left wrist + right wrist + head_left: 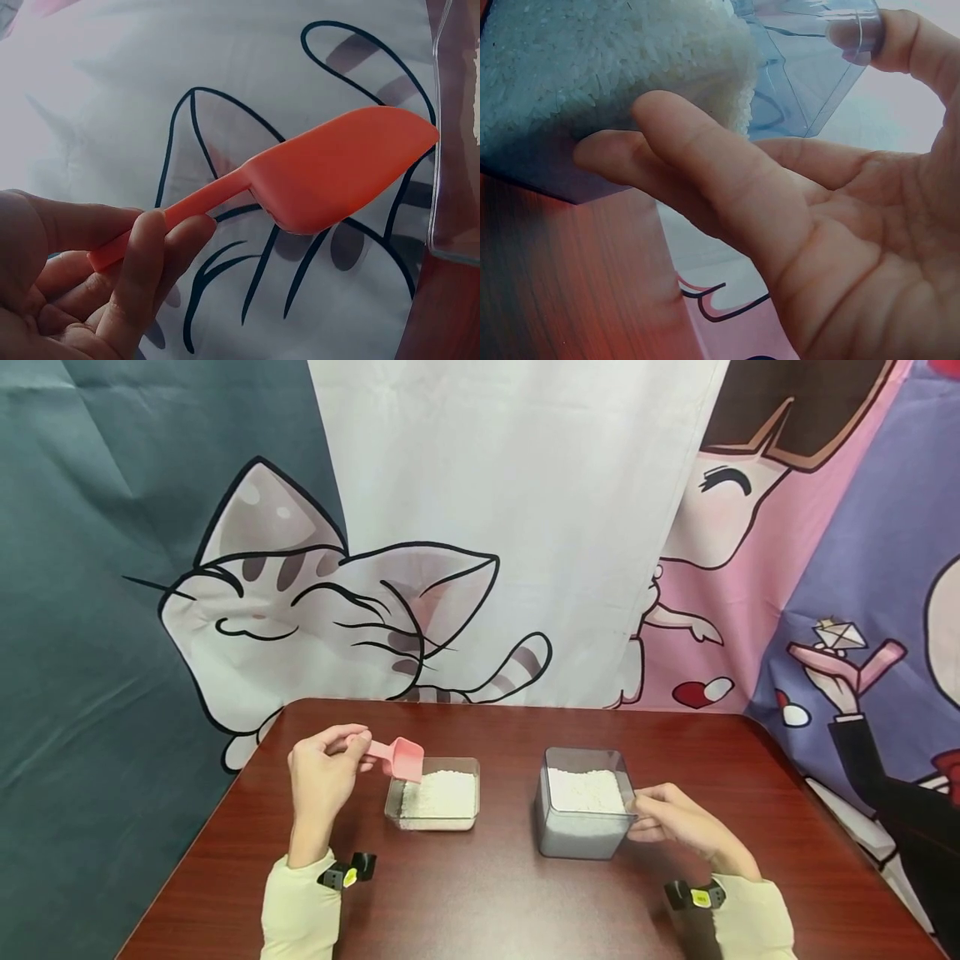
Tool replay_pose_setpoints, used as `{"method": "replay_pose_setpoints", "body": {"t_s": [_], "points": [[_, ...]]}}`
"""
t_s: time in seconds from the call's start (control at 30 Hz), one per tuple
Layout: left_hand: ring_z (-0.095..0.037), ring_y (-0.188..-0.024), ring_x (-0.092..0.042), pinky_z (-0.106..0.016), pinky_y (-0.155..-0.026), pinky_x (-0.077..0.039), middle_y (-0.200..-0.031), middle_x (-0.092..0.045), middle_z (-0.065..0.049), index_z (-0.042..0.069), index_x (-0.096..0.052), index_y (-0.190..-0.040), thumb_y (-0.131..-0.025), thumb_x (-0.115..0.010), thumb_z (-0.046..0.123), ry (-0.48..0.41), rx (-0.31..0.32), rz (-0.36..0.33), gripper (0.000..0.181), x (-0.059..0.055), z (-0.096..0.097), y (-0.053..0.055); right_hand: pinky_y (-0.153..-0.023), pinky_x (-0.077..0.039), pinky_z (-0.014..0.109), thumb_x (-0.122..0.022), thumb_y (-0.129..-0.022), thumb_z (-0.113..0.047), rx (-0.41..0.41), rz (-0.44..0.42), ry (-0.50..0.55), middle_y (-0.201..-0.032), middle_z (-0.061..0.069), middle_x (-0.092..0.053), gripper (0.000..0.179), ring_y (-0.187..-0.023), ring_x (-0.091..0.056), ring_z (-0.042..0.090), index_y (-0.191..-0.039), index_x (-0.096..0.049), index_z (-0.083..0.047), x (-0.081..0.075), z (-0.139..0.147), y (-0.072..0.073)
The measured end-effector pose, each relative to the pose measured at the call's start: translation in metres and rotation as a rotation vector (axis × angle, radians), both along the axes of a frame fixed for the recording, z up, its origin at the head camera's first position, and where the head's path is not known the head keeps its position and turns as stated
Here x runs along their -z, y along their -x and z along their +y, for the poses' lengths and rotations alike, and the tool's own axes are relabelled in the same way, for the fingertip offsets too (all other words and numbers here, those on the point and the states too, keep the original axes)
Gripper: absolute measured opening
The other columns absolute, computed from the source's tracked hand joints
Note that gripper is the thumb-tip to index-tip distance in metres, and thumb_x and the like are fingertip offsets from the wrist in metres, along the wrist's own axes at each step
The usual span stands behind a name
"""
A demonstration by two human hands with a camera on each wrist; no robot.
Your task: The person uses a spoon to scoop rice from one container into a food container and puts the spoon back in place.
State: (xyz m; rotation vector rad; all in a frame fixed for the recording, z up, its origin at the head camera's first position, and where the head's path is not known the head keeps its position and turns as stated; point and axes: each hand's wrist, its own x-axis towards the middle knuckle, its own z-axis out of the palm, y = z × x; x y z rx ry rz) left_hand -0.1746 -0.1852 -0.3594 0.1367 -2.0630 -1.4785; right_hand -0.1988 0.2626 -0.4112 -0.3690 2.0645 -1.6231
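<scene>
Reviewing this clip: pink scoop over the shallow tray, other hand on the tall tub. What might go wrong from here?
1. The left hand pinches the scoop only at the handle end, tipped at the tray's near edge; grains may land on the table.
2. The tray looks shallow and already holds rice, so more may spill over its rim.
3. The right hand grips the tub by one corner; a nudge might shift or tilt it.
</scene>
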Motion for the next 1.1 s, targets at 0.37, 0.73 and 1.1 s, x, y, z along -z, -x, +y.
{"method": "replay_pose_setpoints", "body": {"t_s": [0.37, 0.73, 1.1], "points": [[-0.015, -0.053, -0.066, -0.025, -0.053, -0.056, -0.077, -0.068, -0.021, -0.003, -0.069, -0.089, -0.081, -0.067, 0.006, -0.1, 0.102, -0.035, 0.012, 0.004, 0.016, 0.003, -0.08, -0.054, 0.046, -0.045, -0.093, -0.012, 0.012, 0.004, 0.0, -0.089, 0.012, -0.061, 0.026, -0.083, -0.064, 0.025, -0.092, -0.057, 0.011, 0.002, -0.007, 0.002], [-0.027, -0.063, -0.068, -0.039, -0.064, -0.057, -0.082, -0.067, -0.023, -0.012, -0.064, -0.093, -0.078, -0.068, -0.002, -0.597, 0.273, -0.082, 0.018, 0.003, 0.044, 0.011, -0.079, -0.054, 0.047, -0.047, -0.093, -0.014, 0.013, 0.001, 0.005, -0.086, 0.012, -0.061, 0.025, -0.082, -0.065, 0.026, -0.087, -0.058, 0.008, 0.002, -0.003, -0.001], [-0.032, -0.059, -0.067, -0.037, -0.06, -0.058, -0.076, -0.066, -0.022, -0.014, -0.064, -0.089, -0.077, -0.07, 0.002, -0.662, 0.503, 0.14, 0.021, 0.028, 0.091, 0.044, -0.079, -0.054, 0.046, -0.046, -0.093, -0.013, 0.015, -0.002, 0.016, -0.087, 0.012, -0.062, 0.025, -0.082, -0.065, 0.024, -0.09, -0.057, 0.009, 0.002, -0.001, -0.002]]}}
